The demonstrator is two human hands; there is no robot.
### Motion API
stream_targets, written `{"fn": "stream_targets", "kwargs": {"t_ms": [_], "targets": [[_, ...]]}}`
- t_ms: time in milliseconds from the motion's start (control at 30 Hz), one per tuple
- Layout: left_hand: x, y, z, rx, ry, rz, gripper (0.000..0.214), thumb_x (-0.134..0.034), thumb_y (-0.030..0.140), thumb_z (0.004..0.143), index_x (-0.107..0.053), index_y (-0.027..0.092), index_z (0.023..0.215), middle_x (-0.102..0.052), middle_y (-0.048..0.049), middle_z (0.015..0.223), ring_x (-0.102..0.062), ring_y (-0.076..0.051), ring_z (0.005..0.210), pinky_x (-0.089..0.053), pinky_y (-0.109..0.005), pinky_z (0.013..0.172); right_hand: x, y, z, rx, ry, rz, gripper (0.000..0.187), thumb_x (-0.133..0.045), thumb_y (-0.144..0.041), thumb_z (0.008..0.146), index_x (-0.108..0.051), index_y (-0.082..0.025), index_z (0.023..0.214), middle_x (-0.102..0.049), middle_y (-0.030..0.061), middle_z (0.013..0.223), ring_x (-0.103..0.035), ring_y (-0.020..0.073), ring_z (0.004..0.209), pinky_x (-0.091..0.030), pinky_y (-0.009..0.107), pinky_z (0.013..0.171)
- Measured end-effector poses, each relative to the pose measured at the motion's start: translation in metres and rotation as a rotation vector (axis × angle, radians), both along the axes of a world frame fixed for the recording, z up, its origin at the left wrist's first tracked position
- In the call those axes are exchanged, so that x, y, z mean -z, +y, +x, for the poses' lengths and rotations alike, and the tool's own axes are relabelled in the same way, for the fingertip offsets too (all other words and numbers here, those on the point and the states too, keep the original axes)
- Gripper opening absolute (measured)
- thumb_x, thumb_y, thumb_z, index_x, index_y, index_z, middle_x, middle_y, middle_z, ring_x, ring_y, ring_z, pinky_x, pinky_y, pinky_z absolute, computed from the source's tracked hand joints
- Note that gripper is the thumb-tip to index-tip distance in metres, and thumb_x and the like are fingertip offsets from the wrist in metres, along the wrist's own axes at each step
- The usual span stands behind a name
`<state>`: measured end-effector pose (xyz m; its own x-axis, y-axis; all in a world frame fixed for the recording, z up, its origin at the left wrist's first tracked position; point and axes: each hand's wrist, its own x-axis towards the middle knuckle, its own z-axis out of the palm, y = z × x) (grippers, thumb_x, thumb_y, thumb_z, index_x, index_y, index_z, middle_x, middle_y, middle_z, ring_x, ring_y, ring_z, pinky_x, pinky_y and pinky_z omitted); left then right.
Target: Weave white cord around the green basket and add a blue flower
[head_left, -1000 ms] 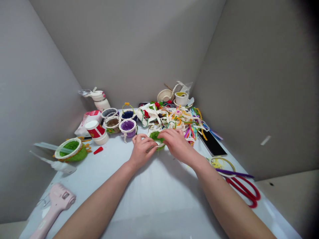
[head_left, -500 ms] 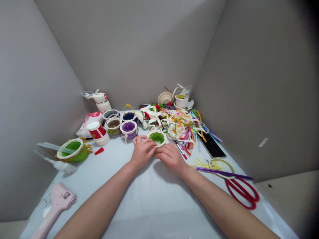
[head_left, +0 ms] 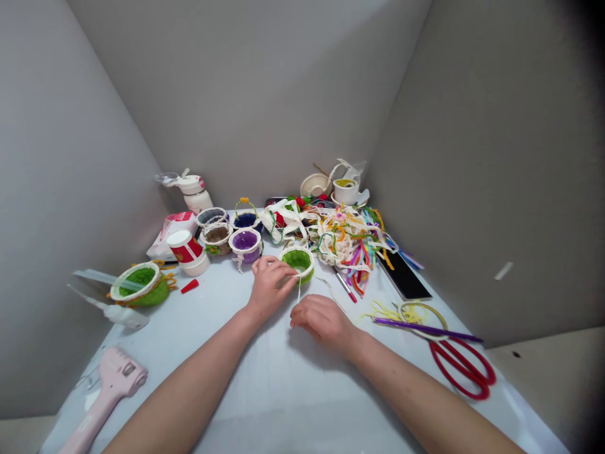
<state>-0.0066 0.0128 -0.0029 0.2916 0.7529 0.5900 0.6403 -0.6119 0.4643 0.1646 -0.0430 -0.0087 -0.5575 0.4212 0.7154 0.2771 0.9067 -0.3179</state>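
Odds and ends along a pale table (head_left: 265, 403).
At left, a pink glue gun (head_left: 114, 377) lies near the front, and a white bottle (head_left: 197, 201) stands by the back wall (head_left: 265, 94); at right, what seems to be a phone (head_left: 407, 277) lies flat, with a purple stick (head_left: 428, 330) and red-handled scissors (head_left: 464, 364) nearer the front.

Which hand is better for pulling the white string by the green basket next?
Probably the right hand: the white string runs down toward it. The left hand is at the rim of the green basket, seemingly placed to steady it.
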Motion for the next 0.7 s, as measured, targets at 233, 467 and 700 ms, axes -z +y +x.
{"fn": "stream_targets", "kwargs": {"t_ms": [233,467,700], "targets": [[0.000,-0.001,0.000,0.003,0.011,0.011,0.010,-0.065,0.030,0.087,-0.070,0.023,0.083,-0.072,-0.0024,0.088,-0.051,-0.023,0.098,-0.030,-0.043,0.088,-0.004,-0.003,0.004,0.059,-0.074,0.070,0.014,-0.052,-0.010,0.091,-0.062,-0.018,0.094,-0.072,0.0058,0.091,-0.062,0.0161,0.077,-0.048,0.030,0.067],[0.000,-0.003,0.002,0.015,0.026,0.009,0.011,-0.064,0.030,0.088,-0.071,0.023,0.083,-0.072,-0.0028,0.089,-0.050,-0.023,0.099,-0.028,-0.042,0.089,-0.006,-0.007,0.002,0.071,-0.149,0.160,0.014,-0.052,-0.011,0.093,-0.065,-0.017,0.092,-0.072,0.0063,0.091,-0.062,0.0145,0.076,-0.047,0.028,0.067],[0.001,-0.003,0.001,0.018,0.021,0.020,0.010,-0.065,0.030,0.088,-0.071,0.023,0.083,-0.072,-0.0030,0.089,-0.050,-0.023,0.099,-0.028,-0.042,0.089,-0.012,-0.010,0.000,0.049,-0.134,0.179,0.014,-0.052,-0.012,0.093,-0.065,-0.016,0.091,-0.073,0.0051,0.090,-0.062,0.0148,0.076,-0.048,0.029,0.066]]}}
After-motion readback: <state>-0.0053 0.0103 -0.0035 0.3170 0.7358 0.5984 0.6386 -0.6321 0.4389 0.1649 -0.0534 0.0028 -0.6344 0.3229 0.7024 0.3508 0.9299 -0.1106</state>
